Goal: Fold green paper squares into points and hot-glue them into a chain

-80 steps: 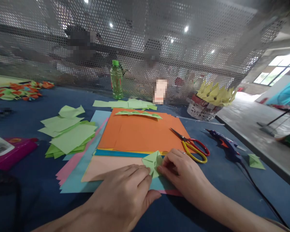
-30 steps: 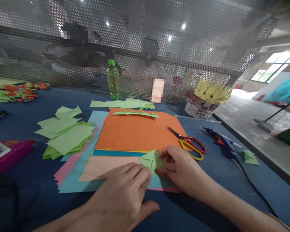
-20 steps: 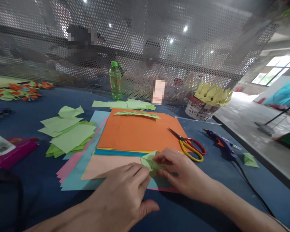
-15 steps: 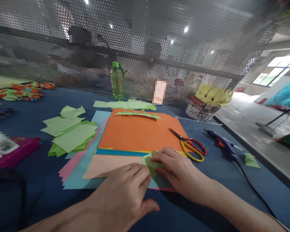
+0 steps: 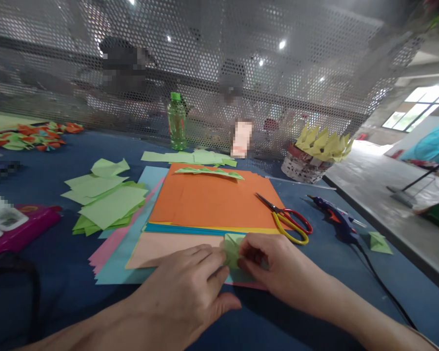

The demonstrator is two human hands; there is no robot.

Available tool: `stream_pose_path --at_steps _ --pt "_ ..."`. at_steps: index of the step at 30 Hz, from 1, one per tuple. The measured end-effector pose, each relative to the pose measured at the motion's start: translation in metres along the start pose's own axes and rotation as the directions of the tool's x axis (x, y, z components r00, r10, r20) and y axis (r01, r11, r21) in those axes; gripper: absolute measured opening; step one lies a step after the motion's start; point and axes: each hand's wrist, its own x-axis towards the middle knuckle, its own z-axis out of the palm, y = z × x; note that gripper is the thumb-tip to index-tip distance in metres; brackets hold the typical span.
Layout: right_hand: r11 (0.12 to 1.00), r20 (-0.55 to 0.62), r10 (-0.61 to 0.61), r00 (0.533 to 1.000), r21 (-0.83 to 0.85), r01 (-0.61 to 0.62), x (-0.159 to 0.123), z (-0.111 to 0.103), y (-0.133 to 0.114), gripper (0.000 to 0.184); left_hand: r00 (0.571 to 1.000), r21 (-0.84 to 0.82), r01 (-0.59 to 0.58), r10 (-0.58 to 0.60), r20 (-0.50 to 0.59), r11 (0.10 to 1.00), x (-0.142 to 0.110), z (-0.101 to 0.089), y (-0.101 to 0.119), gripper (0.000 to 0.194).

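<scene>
A small pale-green folded paper point(image 5: 232, 249) lies between my hands on the front of a stack of coloured sheets point(image 5: 219, 204). My left hand point(image 5: 192, 282) lies over the stack, fingers flat and thumb apart, with its fingertips on the paper's left edge. Thumb and fingers of my right hand point(image 5: 278, 261) pinch the paper's right side, and they hide part of it. Just beyond my right hand, scissors point(image 5: 290, 222) with red and yellow handles rest partly on the orange sheets. A folded green strip point(image 5: 209, 173) lies at the stack's far edge.
Green paper pieces point(image 5: 109, 202) are piled at left, near a magenta-and-white device point(image 5: 25, 226). A glue gun point(image 5: 336, 217) with its cord and a folded green piece point(image 5: 380, 243) lie right. Behind stand a green bottle point(image 5: 176, 124) and a yellow-spiked basket point(image 5: 309, 158).
The green paper's pointed top has been folded down, so it looks smaller and squarer. My right fingers moved over the paper, then drew back to its right edge. My left hand stays nearly still.
</scene>
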Motion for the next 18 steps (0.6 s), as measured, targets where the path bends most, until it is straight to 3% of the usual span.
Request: stream_pose_path --at_steps 4,12,18 --pt "1.0 -0.039 0.017 0.999 0.002 -0.016 -0.009 0.005 0.0 0.015 0.999 -0.005 -0.023 0.023 -0.037 1.0 0.002 -0.004 0.0 0.043" --pt "0.97 -0.053 -0.241 0.969 0.021 0.242 -0.005 0.001 0.015 0.02 0.999 -0.018 -0.006 0.005 -0.041 1.0 0.005 -0.004 0.0 0.055" --pt "0.938 -0.049 -0.344 0.938 -0.06 0.341 -0.009 0.002 0.019 0.015 0.998 0.004 0.013 -0.013 -0.054 1.0 0.005 -0.007 -0.001 0.056"
